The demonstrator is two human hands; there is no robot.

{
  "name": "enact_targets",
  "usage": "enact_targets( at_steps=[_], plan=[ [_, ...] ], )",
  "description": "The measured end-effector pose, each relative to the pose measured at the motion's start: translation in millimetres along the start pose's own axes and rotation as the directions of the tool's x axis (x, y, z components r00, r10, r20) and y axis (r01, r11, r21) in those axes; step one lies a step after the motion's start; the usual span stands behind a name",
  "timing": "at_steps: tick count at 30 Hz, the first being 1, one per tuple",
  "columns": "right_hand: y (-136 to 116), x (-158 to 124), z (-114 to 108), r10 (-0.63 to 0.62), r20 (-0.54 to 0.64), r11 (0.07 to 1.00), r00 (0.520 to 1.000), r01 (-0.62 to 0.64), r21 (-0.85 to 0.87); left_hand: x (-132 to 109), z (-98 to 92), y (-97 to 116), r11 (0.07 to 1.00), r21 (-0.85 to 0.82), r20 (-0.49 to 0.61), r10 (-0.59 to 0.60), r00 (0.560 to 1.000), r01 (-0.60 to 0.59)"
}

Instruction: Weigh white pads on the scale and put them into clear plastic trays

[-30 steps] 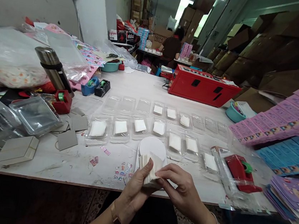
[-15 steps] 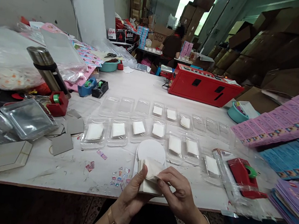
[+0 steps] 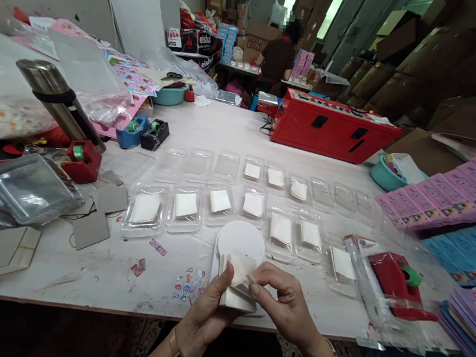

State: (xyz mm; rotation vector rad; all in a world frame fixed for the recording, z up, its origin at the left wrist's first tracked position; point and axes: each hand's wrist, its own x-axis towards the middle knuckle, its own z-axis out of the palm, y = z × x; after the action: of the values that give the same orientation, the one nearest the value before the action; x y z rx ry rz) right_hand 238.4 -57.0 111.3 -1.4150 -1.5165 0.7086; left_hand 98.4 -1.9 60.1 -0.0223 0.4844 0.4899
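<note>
A thick stack of off-white paper squares [image 3: 236,300] rests in my left hand [image 3: 211,307], with the thumb pressed on its top face. My right hand [image 3: 286,301] pinches the lifted edge of the top sheets at the stack's right side. Just beyond the stack is a white device with a round plate [image 3: 241,242], partly covered by my hands. Clear plastic trays stand in two rows ahead; several hold white paper squares, such as the square [image 3: 280,229] in the front row. A far clear tray [image 3: 227,166] holds no paper.
Red tape dispensers [image 3: 398,283] flank the work area, one at right, another [image 3: 83,161] at left. Grey cards [image 3: 1,252], small stickers [image 3: 189,287] and a steel flask [image 3: 54,89] lie leftward. A red machine [image 3: 333,129] stands behind; a person [image 3: 277,57] sits beyond.
My right fingers have curled closer around the lifted sheet edge. The left hand keeps its hold on the stack. The whole view has shifted slightly.
</note>
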Motion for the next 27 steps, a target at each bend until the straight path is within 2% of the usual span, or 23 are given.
enact_targets(
  at_steps=[7,11,19,21,23,25,27],
  plan=[
    [3,-1,0,0.001,0.015,1.000,1.000,-0.001,-0.011,-3,8.7,1,0.999,-0.030,-0.036,-0.032,0.999,0.031],
    [0,0,-1,-0.014,0.021,1.000,1.000,0.014,-0.015,-5,10.7,2,0.998,-0.034,-0.005,-0.052,0.999,0.052],
    [3,-5,5,-0.024,-0.010,0.997,1.000,0.023,-0.070,-2,2.6,3,0.997,-0.065,0.037,-0.049,0.998,0.051],
    [4,-5,7,0.037,-0.007,0.999,0.999,-0.037,-0.011,-1,0.3,4,0.997,-0.065,0.053,-0.029,0.998,0.032],
    [6,-3,8,0.160,0.024,0.978,0.987,-0.162,0.130,0,-1.4,7,0.998,-0.061,0.071,-0.015,0.997,0.020],
    [13,3,6,0.298,0.071,0.905,0.952,-0.306,0.295,1,-3.8,9,0.999,-0.048,0.061,-0.012,0.998,0.015],
    [23,13,1,0.390,0.099,0.816,0.916,-0.393,0.424,1,-8.5,11,1.000,-0.019,0.029,-0.013,1.000,0.014]
  ],
)
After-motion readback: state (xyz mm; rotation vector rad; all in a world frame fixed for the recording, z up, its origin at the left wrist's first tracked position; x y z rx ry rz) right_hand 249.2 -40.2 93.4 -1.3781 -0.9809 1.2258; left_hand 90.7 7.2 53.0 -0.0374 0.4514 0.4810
